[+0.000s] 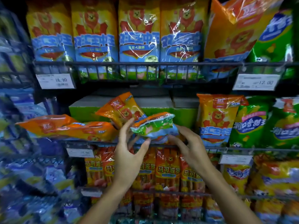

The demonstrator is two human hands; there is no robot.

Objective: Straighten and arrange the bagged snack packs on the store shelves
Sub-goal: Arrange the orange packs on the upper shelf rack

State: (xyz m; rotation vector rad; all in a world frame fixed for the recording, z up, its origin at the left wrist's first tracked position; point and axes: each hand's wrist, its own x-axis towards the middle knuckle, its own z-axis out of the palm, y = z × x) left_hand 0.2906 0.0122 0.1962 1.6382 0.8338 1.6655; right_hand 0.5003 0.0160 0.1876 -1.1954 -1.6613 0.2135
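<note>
At the middle shelf [113,142] of a wire store rack, both hands meet around a sausage snack pack [155,126] turned end-on toward the camera, its green and blue bottom showing. Left hand [129,149] has its grip spread apart, thumb touching the pack's lower edge and fingers against its left side. Right hand [189,143] cups the pack's right end, fingers curled beneath it. Just behind, an orange pack [121,109] leans tilted against a green carton [84,110], and two more orange packs [68,126] lie flat to the left. One pack [216,120] stands upright to the right.
</note>
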